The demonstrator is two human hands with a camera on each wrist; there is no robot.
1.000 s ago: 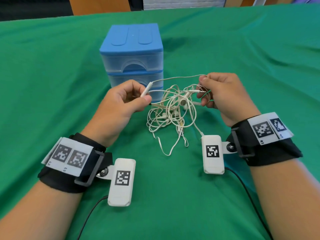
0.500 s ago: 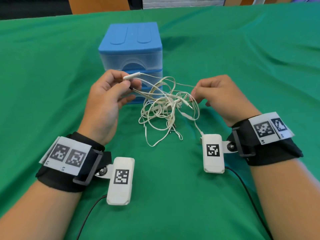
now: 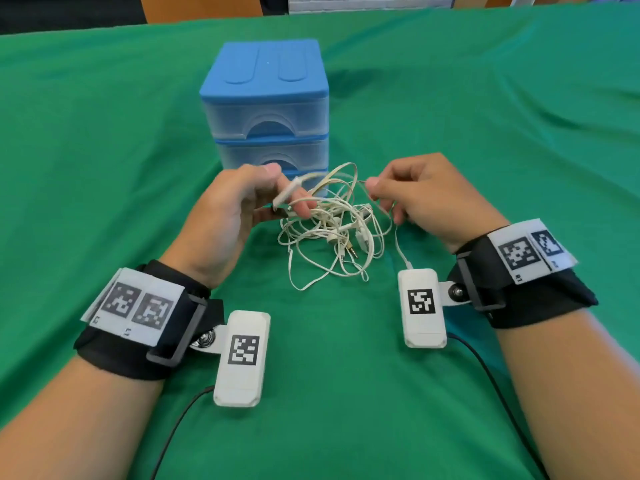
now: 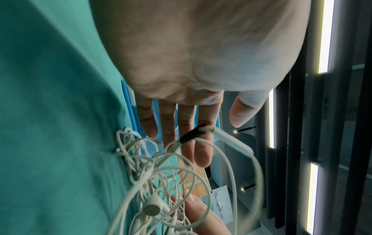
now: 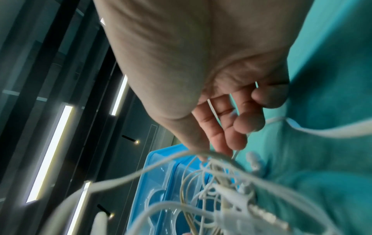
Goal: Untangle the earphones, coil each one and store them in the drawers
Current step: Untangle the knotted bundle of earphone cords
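A tangle of white earphones [image 3: 332, 233] lies on the green cloth just in front of the blue drawer unit [image 3: 266, 98], whose drawers are closed. My left hand [image 3: 289, 190] is at the tangle's left. Its fingers are nearly straight, and a white inline remote [image 3: 286, 195] and its cable lie across them. In the left wrist view the thumb stands clear of the remote [image 4: 231, 141]. My right hand [image 3: 372, 187] pinches one thin cable between thumb and forefinger at the tangle's upper right. Two gold jack plugs [image 3: 351, 252] show in the heap, and an earbud [image 4: 152, 209] hangs close to the camera.
Green cloth [image 3: 485, 133] covers the whole table. One strand [image 3: 401, 251] runs from my right hand down toward the right wrist camera. A wooden chair back [image 3: 201, 8] stands beyond the far edge. The drawer unit is a hand's width behind the tangle.
My left hand has come down and to the right, and its thumb has lifted off the remote it was pinching. The tangle has sunk onto the cloth. My right hand keeps its pinch.
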